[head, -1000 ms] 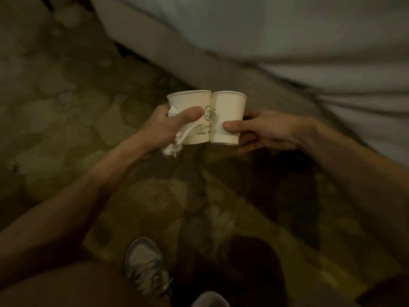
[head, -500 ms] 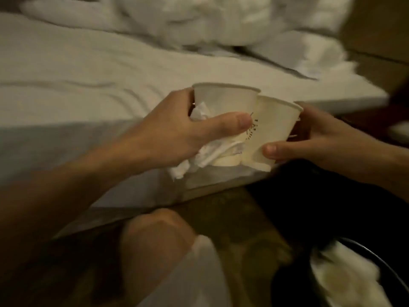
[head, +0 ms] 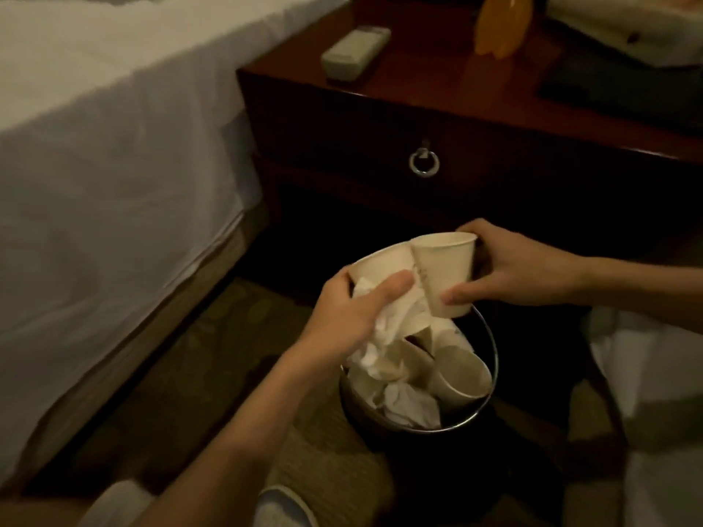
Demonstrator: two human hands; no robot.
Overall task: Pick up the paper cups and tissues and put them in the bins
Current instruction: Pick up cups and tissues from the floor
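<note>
Above the half-full bin [head: 495, 359], no longer before the bed [head: 95, 127], the left hand [head: 353, 313] grips a white paper cup [head: 380, 265] and crumpled tissue [head: 384, 329] while the right hand [head: 521, 275] pinches a second cup [head: 445, 275] touching it.

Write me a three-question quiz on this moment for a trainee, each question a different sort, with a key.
1. True or false: the left hand grips a paper cup and a tissue together.
2. Multiple choice: the right hand holds a second cup where, relative to the bin? A held above it; B resting inside it; C set down beside it.
3. Fill the gap: the bin already contains crumpled tissues and discarded paper ____.
Key: 1 true; 2 A; 3 cups.
</note>
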